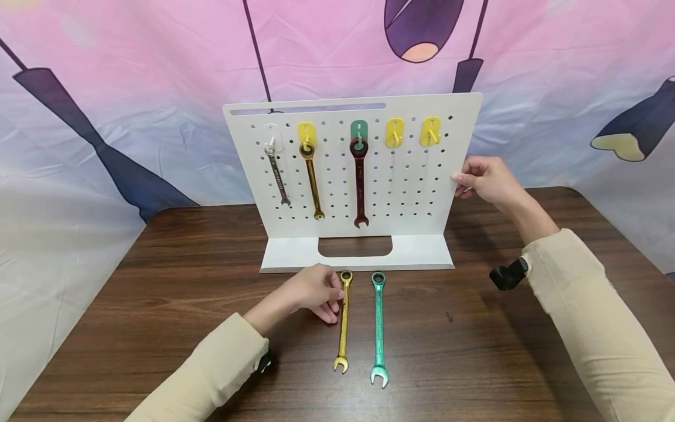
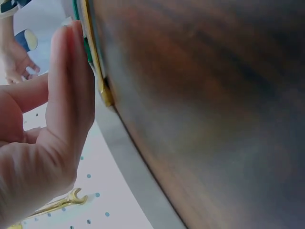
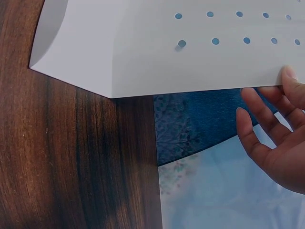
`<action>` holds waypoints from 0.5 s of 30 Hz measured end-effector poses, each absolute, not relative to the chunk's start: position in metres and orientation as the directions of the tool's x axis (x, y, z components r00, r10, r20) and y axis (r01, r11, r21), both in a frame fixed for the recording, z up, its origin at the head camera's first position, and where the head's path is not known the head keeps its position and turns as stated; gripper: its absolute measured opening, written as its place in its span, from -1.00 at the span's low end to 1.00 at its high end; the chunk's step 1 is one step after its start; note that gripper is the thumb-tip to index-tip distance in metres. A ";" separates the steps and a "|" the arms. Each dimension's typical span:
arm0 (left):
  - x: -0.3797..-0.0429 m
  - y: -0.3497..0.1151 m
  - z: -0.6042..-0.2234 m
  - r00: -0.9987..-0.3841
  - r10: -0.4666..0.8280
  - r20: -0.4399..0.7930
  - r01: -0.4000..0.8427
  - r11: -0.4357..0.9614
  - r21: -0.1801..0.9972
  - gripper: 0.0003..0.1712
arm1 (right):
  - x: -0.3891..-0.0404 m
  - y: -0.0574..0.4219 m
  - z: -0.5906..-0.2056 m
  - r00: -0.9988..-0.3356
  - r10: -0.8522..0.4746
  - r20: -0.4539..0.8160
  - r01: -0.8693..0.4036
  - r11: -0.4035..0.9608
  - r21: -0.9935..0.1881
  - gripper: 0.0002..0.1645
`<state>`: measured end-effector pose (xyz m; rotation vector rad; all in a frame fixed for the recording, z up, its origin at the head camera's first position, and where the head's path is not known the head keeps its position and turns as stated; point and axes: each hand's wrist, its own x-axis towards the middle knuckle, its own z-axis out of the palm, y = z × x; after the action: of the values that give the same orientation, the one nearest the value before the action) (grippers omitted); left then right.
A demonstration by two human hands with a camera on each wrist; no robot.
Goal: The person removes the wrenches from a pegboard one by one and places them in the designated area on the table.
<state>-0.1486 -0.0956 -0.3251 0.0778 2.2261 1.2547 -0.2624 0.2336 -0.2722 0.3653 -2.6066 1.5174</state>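
My left hand [image 1: 318,291] is at the upper part of a gold combination wrench [image 1: 344,328] lying on the table. The fingertips reach its shaft, though firm contact is unclear. In the left wrist view, the fingers [image 2: 71,81] are fairly straight beside the wrench. A green combination wrench [image 1: 379,328] lies parallel to its right. On the right, my right hand [image 1: 487,179] pinches the side edge of a white pegboard [image 1: 401,220]. In the right wrist view, its thumb [image 3: 291,83] is on the front face, with fingers behind the edge.
A silver wrench [image 1: 277,176], a gold wrench [image 1: 313,181] and a dark red wrench [image 1: 360,184] hang from hooks on the board. Two yellow hooks [image 1: 394,133] at the right hold nothing. The board's base stands on the brown wooden table [image 1: 211,246], before a patterned cloth [image 1: 184,117].
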 end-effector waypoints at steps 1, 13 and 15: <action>-0.150 -0.096 -0.324 -0.832 0.323 -0.451 -0.222 0.553 0.803 -0.91 | -0.263 0.234 -0.272 -0.965 -0.156 0.209 -0.258 0.470 -0.844 -0.72; -0.167 -0.093 -0.317 -0.867 0.353 -0.350 -0.137 0.508 0.851 -0.92 | -0.264 0.234 -0.274 -0.964 -0.157 0.214 -0.263 0.462 -0.847 -0.73; -0.170 -0.093 -0.315 -0.880 0.345 -0.326 -0.121 0.500 0.858 -0.92 | -0.264 0.234 -0.273 -0.964 -0.156 0.216 -0.265 0.463 -0.846 -0.72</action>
<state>-0.1697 -0.0932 -0.3148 0.1846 2.2863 1.3597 -0.2639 0.2338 -0.2735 0.3745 -2.5938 1.5285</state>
